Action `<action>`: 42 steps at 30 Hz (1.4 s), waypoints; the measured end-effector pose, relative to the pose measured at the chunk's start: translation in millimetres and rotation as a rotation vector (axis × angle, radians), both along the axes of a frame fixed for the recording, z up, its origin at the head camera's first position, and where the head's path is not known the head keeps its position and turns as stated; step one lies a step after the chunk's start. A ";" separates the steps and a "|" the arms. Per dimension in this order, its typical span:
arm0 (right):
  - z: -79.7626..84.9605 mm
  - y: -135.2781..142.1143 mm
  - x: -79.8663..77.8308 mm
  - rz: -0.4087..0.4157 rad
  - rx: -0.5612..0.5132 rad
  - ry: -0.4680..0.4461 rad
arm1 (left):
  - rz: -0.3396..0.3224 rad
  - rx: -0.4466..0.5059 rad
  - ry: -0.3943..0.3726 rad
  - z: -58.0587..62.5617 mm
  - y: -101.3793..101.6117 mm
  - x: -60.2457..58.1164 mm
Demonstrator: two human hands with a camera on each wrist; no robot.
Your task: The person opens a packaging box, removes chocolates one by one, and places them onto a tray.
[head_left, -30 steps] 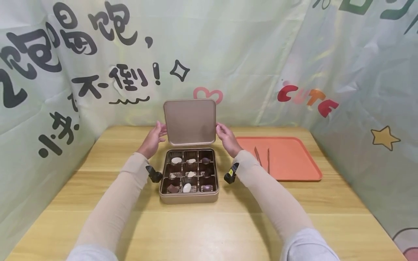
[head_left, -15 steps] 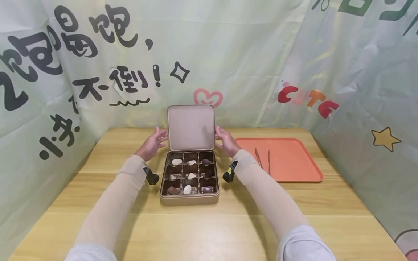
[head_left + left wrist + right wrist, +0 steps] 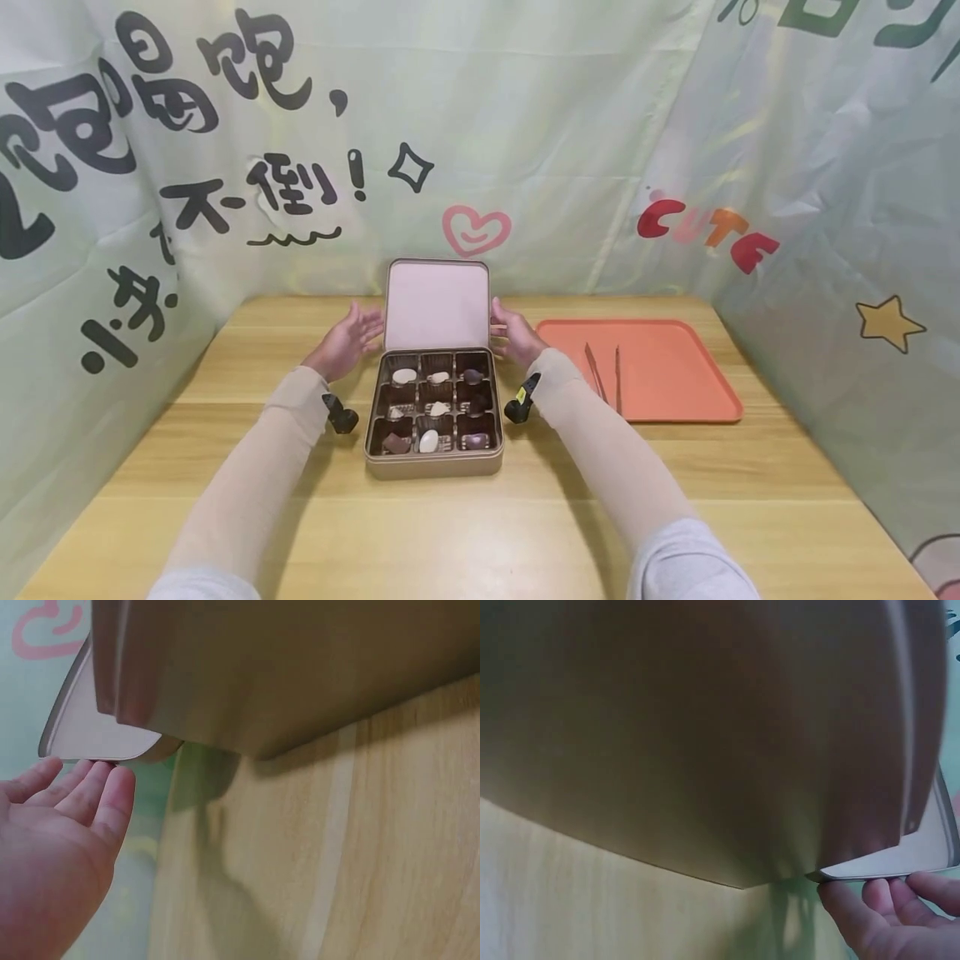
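A brown tin box (image 3: 435, 470) stands open on the wooden table. Its dark divided insert holds chocolates, among them a white oval chocolate (image 3: 428, 442), a brown square chocolate (image 3: 396, 443) and a purple chocolate (image 3: 475, 441). Behind the box its lid (image 3: 437, 305) tilts backward, pale inner face toward me. My left hand (image 3: 345, 342) is at the lid's left edge, fingers extended, with fingertips touching the rim in the left wrist view. On the opposite side, my right hand (image 3: 515, 335) touches the lid's edge with its fingertips. Neither hand wraps round the lid.
An orange tray (image 3: 686, 379) lies to the right, partly behind my right forearm. Two thin dark pointed pieces (image 3: 618, 375) rest on it; their lower ends are hidden by the sleeve. A printed cloth (image 3: 570, 150) hangs behind and beside the table.
The lid has tilted farther back and sunk behind the box; its inner face looks paler. Both hands have followed it slightly downward, staying at its sides.
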State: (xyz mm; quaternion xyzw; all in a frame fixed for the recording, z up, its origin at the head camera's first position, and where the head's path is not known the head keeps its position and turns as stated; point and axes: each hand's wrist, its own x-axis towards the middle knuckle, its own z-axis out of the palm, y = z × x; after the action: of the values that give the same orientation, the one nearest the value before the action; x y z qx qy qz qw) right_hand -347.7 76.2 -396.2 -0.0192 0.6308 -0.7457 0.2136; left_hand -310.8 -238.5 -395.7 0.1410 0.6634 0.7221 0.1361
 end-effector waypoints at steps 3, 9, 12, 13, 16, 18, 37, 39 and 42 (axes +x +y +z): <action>-1.9 0.1 -0.2 0.020 0.030 -0.009 | -0.006 -0.001 -0.017 -3.6 -1.7 -2.1; -5.7 -0.4 -3.3 0.029 0.033 -0.031 | -0.027 0.007 -0.060 -8.3 -2.7 -7.5; -7.4 -1.7 -4.9 0.033 0.024 -0.042 | -0.019 0.035 -0.085 -9.8 -2.5 -9.1; -7.4 -1.6 -5.4 0.035 0.020 -0.045 | -0.014 0.044 -0.092 -9.9 -1.7 -9.7; -7.9 -0.8 -6.5 0.042 0.022 -0.050 | 0.003 0.059 -0.120 -10.7 0.5 -11.6; -8.6 -0.3 -6.6 0.049 0.031 -0.048 | 0.016 0.058 -0.141 -12.2 1.9 -12.8; -12.2 0.6 -3.2 0.079 0.023 -0.057 | -0.031 -0.110 -0.189 -19.0 6.9 -14.4; -9.8 1.3 -2.4 0.095 0.034 -0.047 | -0.044 -0.138 -0.172 -16.7 6.7 -13.4; -5.7 2.4 -1.0 0.117 0.047 -0.035 | -0.062 -0.181 -0.137 -12.0 5.6 -11.3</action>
State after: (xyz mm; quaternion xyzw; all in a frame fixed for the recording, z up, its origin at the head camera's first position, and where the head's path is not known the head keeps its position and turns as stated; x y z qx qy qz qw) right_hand -348.7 78.6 -401.9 -0.0380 0.6420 -0.7173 0.2681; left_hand -322.1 -232.9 -407.6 0.0988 0.7103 0.6626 0.2158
